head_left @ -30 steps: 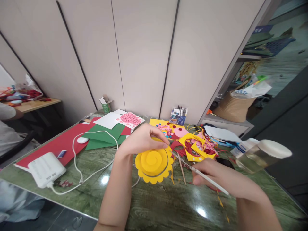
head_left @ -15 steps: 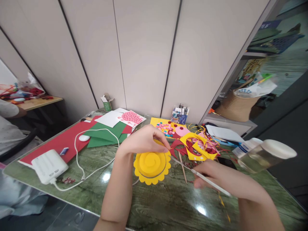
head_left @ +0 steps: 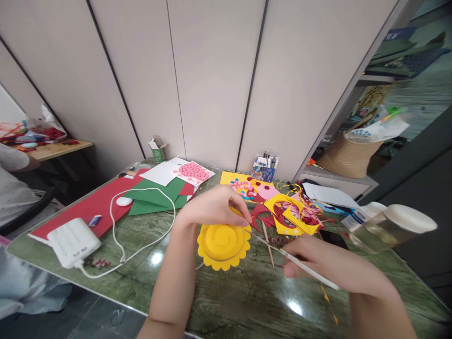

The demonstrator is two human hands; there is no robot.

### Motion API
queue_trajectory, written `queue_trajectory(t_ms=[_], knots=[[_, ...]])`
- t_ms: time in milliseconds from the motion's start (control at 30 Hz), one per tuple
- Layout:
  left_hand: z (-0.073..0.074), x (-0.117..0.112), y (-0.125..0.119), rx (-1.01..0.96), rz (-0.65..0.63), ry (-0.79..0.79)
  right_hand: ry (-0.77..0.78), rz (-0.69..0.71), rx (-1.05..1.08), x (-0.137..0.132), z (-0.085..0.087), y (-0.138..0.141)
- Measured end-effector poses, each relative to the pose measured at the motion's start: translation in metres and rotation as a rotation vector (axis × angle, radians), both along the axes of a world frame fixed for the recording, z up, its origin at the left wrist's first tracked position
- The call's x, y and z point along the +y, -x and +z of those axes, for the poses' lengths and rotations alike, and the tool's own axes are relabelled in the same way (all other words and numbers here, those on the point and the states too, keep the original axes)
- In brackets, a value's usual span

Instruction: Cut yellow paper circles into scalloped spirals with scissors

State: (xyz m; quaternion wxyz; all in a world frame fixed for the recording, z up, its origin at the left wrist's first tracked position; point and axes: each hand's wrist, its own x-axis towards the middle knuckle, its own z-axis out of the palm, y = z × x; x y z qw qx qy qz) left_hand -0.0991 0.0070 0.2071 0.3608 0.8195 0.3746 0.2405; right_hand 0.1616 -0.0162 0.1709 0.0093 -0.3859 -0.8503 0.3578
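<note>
My left hand (head_left: pixel 222 205) pinches the upper right edge of a yellow scalloped paper disc (head_left: pixel 223 242) between thumb and fingers, holding it up over the table. A spiral shape shows at the disc's middle, and a thin curved line runs near its lower rim. White-handled scissors (head_left: pixel 307 268), seen nearly edge-on, are in my right hand (head_left: pixel 303 254). Their thin metal tips reach the disc's right edge, just below my left fingertips. Whether the blades are apart I cannot tell. Beneath them a pointed wooden stick (head_left: pixel 268 246) lies on the table.
Yellow cut-out paper scraps (head_left: pixel 282 212) lie behind my right hand, near a clear jar (head_left: pixel 388 230) with a white lid. Left are green paper (head_left: pixel 155 200), red paper (head_left: pixel 106 202), a white power bank (head_left: pixel 74 242) and its cable. A person's sleeve (head_left: pixel 10 157) shows far left.
The disc has tilted slightly, and the grey curved gap near its rim looks thinner. Both hands keep nearly the same place and hold.
</note>
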Motion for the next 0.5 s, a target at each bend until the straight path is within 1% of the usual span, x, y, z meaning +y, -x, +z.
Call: queue_trajectory(t_ms=[100,233,400,500], knots=[[-0.0004,0.0006,-0.0019,-0.009,-0.016,0.006,0.0,0.027,-0.07,-0.001,0.0027,0.0017],[0.0009,0.0012,-0.0027,0.041,-0.024,0.011,0.012,0.035,-0.09,-0.001,0.0051,0.0035],[0.0022,0.0019,-0.0028,0.08,-0.06,0.007,0.043,0.057,-0.094,0.0001,0.004,0.0038],[0.0013,0.002,-0.0024,0.081,-0.079,-0.005,0.021,0.07,-0.099,0.0,0.002,0.004]])
